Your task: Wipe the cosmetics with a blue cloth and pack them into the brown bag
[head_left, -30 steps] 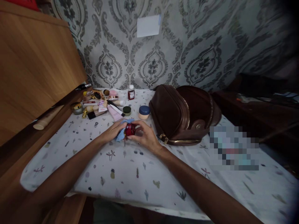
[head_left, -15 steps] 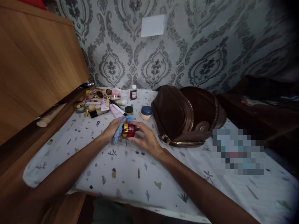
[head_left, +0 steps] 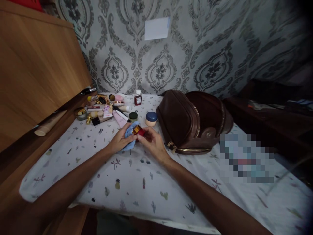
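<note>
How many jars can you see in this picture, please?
4: a red jar in the right hand, a blue-lidded jar beside the bag, then, leftward, a green jar and a grey jar. Others may be hidden.

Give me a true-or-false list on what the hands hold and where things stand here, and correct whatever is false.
1. The left hand holds a blue cloth. True.
2. A blue-lidded container stands left of the brown bag in the picture. True.
3. The right hand grips the brown bag. False: it holds a red jar.
4. The white-capped bottle lies on its side. False: it stands upright.
</note>
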Motion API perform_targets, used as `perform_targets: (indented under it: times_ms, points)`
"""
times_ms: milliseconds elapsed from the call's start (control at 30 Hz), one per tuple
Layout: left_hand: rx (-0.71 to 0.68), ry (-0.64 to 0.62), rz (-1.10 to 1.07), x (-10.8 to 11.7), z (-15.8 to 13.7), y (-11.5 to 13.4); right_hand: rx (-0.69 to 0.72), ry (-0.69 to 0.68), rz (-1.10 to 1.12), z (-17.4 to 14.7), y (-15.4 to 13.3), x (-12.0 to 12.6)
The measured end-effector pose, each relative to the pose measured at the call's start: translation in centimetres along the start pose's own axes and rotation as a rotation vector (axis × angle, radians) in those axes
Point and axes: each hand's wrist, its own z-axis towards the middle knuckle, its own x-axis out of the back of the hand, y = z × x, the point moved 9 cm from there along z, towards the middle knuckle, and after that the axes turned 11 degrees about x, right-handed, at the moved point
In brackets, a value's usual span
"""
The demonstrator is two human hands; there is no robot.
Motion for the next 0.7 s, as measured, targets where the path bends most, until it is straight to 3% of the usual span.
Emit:
perform_targets:
  times_ms: [167, 333, 700]
  points:
    - [0.131, 0.041, -0.032, 0.7, 0.1, -0.7, -0.183, -0.071, 0.319, -0.4, 0.7, -1.4]
    - [0.134, 0.082, -0.101, 1.0, 0.2, -0.4, -0.314, -0.118, 0.555, -0.8, 1.2, -2.6]
    - [0.182, 0.188, -0.077, 1.4, 0.0, -0.7, -0.379, -0.152, 0.585, -1.2, 1.8, -2.9]
